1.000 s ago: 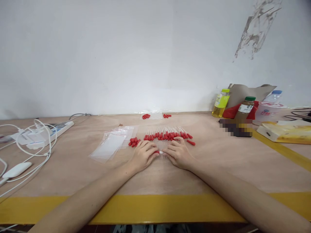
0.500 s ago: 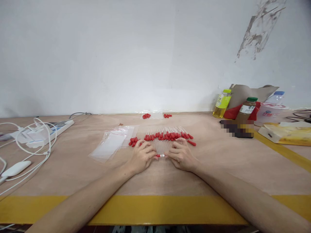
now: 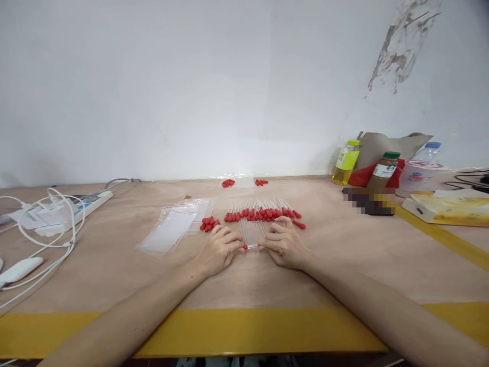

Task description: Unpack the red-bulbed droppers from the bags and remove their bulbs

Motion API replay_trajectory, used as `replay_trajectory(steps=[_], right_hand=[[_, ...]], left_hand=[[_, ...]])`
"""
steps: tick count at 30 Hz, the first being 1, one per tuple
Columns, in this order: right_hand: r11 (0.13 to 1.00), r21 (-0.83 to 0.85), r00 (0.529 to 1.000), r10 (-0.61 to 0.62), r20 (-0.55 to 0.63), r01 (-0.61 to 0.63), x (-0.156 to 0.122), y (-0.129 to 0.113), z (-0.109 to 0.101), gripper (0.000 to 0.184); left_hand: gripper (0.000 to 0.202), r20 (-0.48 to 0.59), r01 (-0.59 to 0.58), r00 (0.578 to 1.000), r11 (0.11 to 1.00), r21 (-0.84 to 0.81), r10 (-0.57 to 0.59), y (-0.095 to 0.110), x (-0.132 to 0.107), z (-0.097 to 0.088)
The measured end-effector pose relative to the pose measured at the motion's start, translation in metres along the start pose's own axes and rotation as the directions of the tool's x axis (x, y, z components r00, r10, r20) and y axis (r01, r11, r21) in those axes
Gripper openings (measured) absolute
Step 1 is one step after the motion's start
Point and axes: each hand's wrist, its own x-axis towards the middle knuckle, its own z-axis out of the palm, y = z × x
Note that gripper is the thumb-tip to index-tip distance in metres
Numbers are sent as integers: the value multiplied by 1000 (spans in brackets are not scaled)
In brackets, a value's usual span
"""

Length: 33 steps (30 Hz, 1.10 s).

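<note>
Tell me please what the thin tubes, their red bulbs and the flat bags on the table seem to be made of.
The thin tubes look like clear glass or hard plastic, fully see-through; I cannot tell which. The red bulbs are probably rubber, matte and opaque. The flat bags seem thin clear plastic film, slightly glossy, with a red line.

Bright, even light, soft shadows, wide-angle stretching at the edges.

Bare surface (image 3: 344, 265) lies open at the right and along the near edge. A row of red-capped droppers (image 3: 263, 214) bars the way ahead; clear bags (image 3: 171, 229) and loose red caps (image 3: 208, 223) crowd the left.
</note>
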Motion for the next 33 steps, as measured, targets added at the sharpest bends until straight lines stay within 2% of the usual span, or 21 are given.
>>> replay_trajectory(steps=[3,5,7,9,11,14,16,17,20,25,29,33], right_hand=[[998,11,998,58,-2,-58,-4,10,-2,21],[986,4,986,168,-20,-168,-7,18,-4,22],[960,-10,959,279,-40,-280,-8,24,-5,23],[935,-34,936,351,-38,-352,-7,25,-5,23],[914,-61,916,400,-16,-401,-5,25,-4,22],[875,-104,878,478,21,-474,-4,24,-3,17],[856,-141,862,506,27,-498,-4,24,-2,13],[852,-156,860,509,24,-500,-4,24,-1,12],[865,-159,874,485,20,-476,-5,24,2,13],[878,-121,883,469,28,-462,-3,18,7,19],[875,-113,878,477,47,-470,0,10,7,22],[881,-119,881,467,68,-458,2,5,6,22]], left_hand=[[20,-23,76,997,996,-47,-77,-5,-5,-5],[21,-63,162,983,980,-116,-170,-10,-6,-11],[22,-113,267,950,945,-188,-291,-17,-6,-15],[23,-170,391,887,895,-216,-429,-27,-4,-18],[26,-208,526,800,824,-212,-563,-40,-3,-19],[31,-163,688,672,690,-224,-723,-60,-7,-20],[34,-104,733,623,625,-270,-775,-70,-9,-21],[35,-83,736,615,609,-296,-784,-72,-10,-21],[35,-68,716,641,627,-308,-765,-74,-7,-19],[17,-46,681,721,718,-144,-692,-73,2,-12],[17,-16,620,783,782,-65,-622,-77,3,-5],[24,-56,597,800,802,-26,-598,-80,0,-1]])
